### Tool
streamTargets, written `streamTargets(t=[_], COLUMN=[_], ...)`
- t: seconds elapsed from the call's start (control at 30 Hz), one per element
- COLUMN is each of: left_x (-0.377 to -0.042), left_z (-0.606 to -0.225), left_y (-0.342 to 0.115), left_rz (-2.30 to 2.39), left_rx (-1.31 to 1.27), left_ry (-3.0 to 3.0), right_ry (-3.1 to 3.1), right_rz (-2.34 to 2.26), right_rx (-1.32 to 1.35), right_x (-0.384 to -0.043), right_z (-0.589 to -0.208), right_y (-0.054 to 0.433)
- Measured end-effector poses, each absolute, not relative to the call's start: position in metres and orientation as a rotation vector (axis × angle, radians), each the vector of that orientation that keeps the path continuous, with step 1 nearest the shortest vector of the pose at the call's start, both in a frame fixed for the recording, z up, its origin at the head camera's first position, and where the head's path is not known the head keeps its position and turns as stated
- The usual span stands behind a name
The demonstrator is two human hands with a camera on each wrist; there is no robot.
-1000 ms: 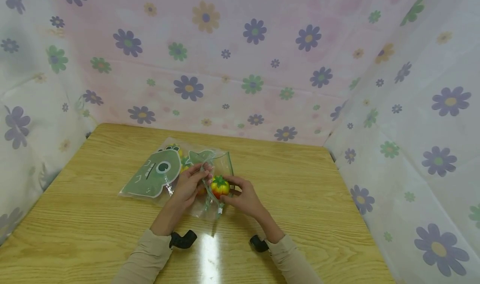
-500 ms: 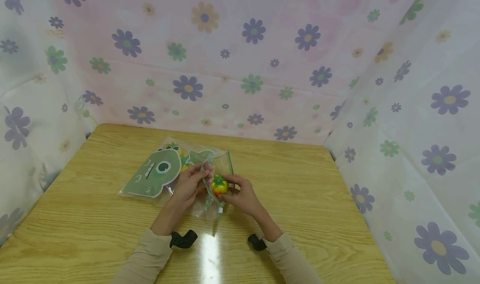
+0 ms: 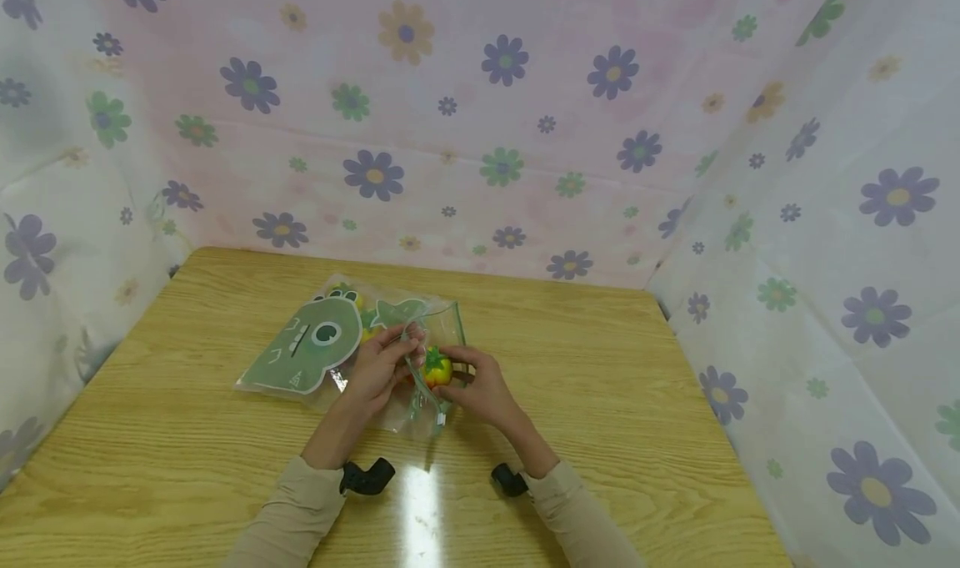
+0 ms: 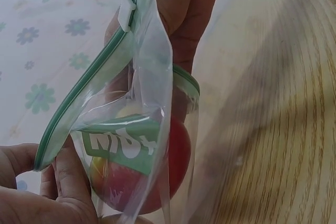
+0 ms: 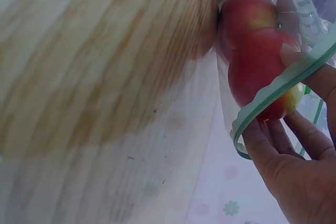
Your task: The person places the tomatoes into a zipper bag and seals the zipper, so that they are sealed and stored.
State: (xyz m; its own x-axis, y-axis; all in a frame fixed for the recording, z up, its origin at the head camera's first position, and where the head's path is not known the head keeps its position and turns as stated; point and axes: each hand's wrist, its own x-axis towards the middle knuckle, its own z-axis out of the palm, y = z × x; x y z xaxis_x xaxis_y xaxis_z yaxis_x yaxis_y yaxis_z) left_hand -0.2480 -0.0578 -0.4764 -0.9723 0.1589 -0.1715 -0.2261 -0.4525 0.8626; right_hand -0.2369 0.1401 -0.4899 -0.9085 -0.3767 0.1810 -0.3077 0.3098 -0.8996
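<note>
A clear zip bag (image 3: 300,359) with a green cartoon-creature print lies on the table, its green-edged mouth towards the right. My left hand (image 3: 372,374) pinches the near edge of that mouth between thumb and fingers. My right hand (image 3: 483,390) holds a red-and-yellow tomato (image 3: 438,371) with a green leafy top, thumb and fingers around it, at the bag's mouth. In the right wrist view the held tomato (image 5: 257,69) sits within the opening, touching another tomato (image 5: 249,13) farther inside. A white zip slider (image 4: 126,14) sits on the green strip.
The wooden table (image 3: 600,384) extends on all sides of the bag. Flower-printed curtains (image 3: 465,134) enclose its back and sides. Black wrist mounts (image 3: 367,477) stick out below both sleeves. More tomatoes show partly through the bag's far side.
My right hand has moved slightly left with the tomato, bringing it a little deeper into the bag's mouth. The left hand and the bag have hardly moved.
</note>
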Motion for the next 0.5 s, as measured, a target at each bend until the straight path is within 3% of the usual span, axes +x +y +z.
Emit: streamTargets(t=[0.5], left_x=[-0.2498], left_z=[-0.4767], left_y=[-0.0545], left_rz=[2.498], left_rx=[-0.083], left_ry=[1.490], right_ry=[2.479], right_rz=[-1.673], right_rx=[-0.689], right_x=[-0.2458], right_z=[-0.4950], right_y=[0.1305])
